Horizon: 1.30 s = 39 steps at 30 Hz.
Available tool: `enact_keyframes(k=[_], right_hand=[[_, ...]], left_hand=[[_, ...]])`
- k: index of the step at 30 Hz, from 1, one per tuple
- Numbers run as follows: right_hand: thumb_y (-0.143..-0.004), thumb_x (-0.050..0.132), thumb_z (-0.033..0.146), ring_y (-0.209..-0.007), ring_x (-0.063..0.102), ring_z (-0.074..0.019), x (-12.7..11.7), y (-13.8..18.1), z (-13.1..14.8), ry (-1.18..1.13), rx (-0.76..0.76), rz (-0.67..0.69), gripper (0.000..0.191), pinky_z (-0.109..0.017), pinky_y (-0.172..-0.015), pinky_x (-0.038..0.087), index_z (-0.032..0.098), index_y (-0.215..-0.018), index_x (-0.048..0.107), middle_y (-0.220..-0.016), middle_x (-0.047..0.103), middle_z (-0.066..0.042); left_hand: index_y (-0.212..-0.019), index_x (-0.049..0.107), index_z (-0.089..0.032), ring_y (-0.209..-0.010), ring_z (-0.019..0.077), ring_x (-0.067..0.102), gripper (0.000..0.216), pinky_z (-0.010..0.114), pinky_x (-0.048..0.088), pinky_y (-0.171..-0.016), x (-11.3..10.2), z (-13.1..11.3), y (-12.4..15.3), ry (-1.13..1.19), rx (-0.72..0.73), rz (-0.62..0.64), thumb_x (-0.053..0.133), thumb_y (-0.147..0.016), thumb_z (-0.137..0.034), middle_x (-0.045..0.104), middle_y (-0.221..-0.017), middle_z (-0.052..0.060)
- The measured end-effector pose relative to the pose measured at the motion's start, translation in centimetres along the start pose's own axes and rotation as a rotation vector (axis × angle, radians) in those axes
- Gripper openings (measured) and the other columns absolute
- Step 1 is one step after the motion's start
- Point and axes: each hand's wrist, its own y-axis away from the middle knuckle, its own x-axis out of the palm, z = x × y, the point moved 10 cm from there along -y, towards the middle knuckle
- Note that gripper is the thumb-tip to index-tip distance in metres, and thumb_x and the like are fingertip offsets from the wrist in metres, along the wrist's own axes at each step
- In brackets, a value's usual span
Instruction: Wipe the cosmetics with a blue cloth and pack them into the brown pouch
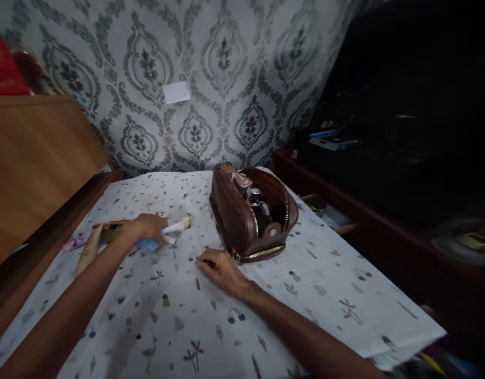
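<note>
My left hand (149, 227) is closed around a white tube with a tan cap (178, 227) and lies over a blue item (148, 244) on the patterned white sheet (242, 310). My right hand (220, 266) rests on the sheet with its fingers curled, just left of an unzipped brown leather toiletry bag (239, 221). Bottles and small containers (255, 199) stand inside the bag. Whether the right fingers pinch anything is hidden.
A tan stick-like item (88, 251), a pink item (74, 243) and a dark round thing (112, 230) lie left of my left hand. A wooden board (33, 158) rises on the left. Dark furniture with a shelf (345, 173) stands to the right. Patterned wallpaper is behind.
</note>
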Motion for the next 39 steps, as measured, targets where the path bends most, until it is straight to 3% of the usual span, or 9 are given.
enact_keyframes(k=[4,9,15,20,23,30,35,39], right_hand=[[-0.087,0.060,0.015,-0.069,0.060,-0.0135,0.1,0.1,-0.1,0.023,0.009,-0.002,0.015,-0.022,-0.064,0.042,0.015,-0.084,0.075,-0.078,0.071,-0.004],[-0.085,0.063,0.014,-0.070,0.063,-0.0140,0.2,0.0,-0.7,0.062,0.002,-0.032,0.014,-0.021,-0.065,0.043,0.014,-0.084,0.076,-0.078,0.073,-0.005],[-0.087,0.062,0.015,-0.072,0.063,-0.0143,0.1,-0.1,-0.6,0.040,-0.011,-0.014,0.014,-0.022,-0.068,0.044,0.014,-0.085,0.075,-0.081,0.073,-0.006],[-0.088,0.060,0.012,-0.071,0.061,-0.0140,-0.1,-0.1,-0.1,0.007,-0.023,0.001,0.015,-0.023,-0.069,0.044,0.015,-0.082,0.073,-0.078,0.070,-0.004],[-0.090,0.058,0.014,-0.071,0.061,-0.0138,-0.2,-0.1,0.0,-0.031,-0.019,-0.001,0.016,-0.022,-0.066,0.044,0.015,-0.083,0.073,-0.079,0.070,-0.004],[-0.091,0.057,0.017,-0.069,0.059,-0.0130,-0.2,-0.1,-0.3,-0.045,0.006,-0.003,0.017,-0.023,-0.066,0.043,0.015,-0.085,0.073,-0.079,0.069,-0.004],[-0.092,0.056,0.019,-0.076,0.063,-0.0150,0.0,-0.1,-0.7,-0.062,0.070,0.025,0.018,-0.024,-0.067,0.044,0.014,-0.088,0.073,-0.084,0.071,-0.006],[-0.089,0.058,0.016,-0.074,0.061,-0.0146,0.4,-0.6,-0.4,0.019,0.103,0.043,0.017,-0.025,-0.070,0.045,0.016,-0.097,0.073,-0.090,0.072,-0.006]], left_hand=[[-0.103,0.075,-0.028,-0.094,0.0312,0.070,0.046,0.030,0.047,-0.067,0.4,-1.4,0.6,0.042,0.050,0.047,0.067,-0.063,-0.050,0.076,-0.109,0.009],[-0.119,0.071,-0.026,-0.115,0.0358,0.064,0.062,0.035,0.049,-0.084,0.3,-0.9,0.3,0.046,0.035,0.027,0.059,-0.068,-0.057,0.069,-0.127,0.013],[-0.116,0.071,-0.024,-0.112,0.0333,0.064,0.055,0.034,0.049,-0.082,0.8,-0.8,0.3,0.082,0.052,0.019,0.058,-0.067,-0.044,0.068,-0.128,0.011],[-0.088,0.071,-0.021,-0.092,0.0297,0.067,0.047,0.031,0.045,-0.073,1.0,-2.6,0.2,0.198,0.151,-0.071,0.047,-0.078,-0.061,0.073,-0.099,0.012],[-0.074,0.065,-0.022,-0.075,0.0240,0.066,0.045,0.029,0.043,-0.065,1.4,-3.3,-0.1,0.279,0.197,-0.097,0.042,-0.082,-0.060,0.071,-0.081,0.007],[-0.076,0.062,-0.023,-0.073,0.0209,0.062,0.034,0.028,0.040,-0.062,1.5,-1.4,0.5,0.400,0.172,-0.251,0.038,-0.086,-0.044,0.069,-0.077,0.004],[-0.082,0.060,-0.022,-0.077,0.0233,0.061,0.039,0.031,0.038,-0.066,1.1,0.8,2.1,0.464,0.041,-0.451,0.032,-0.091,-0.048,0.066,-0.078,0.006],[-0.088,0.060,-0.019,-0.079,0.0232,0.061,0.046,0.031,0.041,-0.071,1.5,0.9,2.7,0.526,-0.007,-0.548,0.026,-0.094,-0.049,0.067,-0.080,0.007]])
